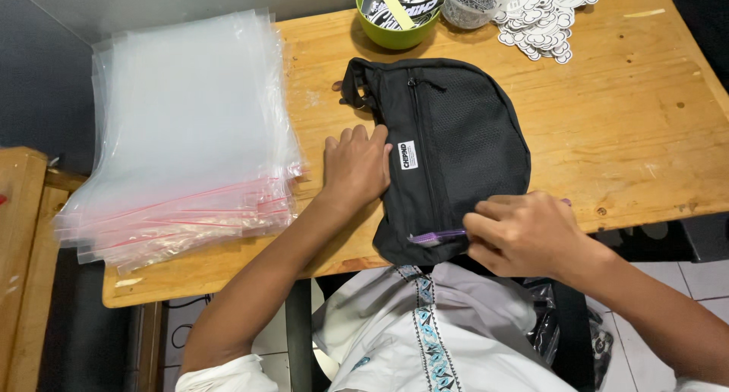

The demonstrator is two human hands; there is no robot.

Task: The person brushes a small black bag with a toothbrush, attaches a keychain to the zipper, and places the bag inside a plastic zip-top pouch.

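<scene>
A black sling bag [456,149] with a mesh front panel lies on the wooden table [623,126], its strap end toward the far side. My left hand [355,168] rests flat on the bag's left edge, next to a small white label. My right hand [524,232] pinches a purple zipper pull [437,237] at the bag's near corner, close to the table's front edge.
A thick stack of clear zip-lock plastic bags [190,134] with red seal lines covers the table's left part. At the back stand a green bowl [395,29] of stickers, a clear container [467,5] and loose white die-cut stickers [543,20]. A wooden bench [23,248] stands at the left.
</scene>
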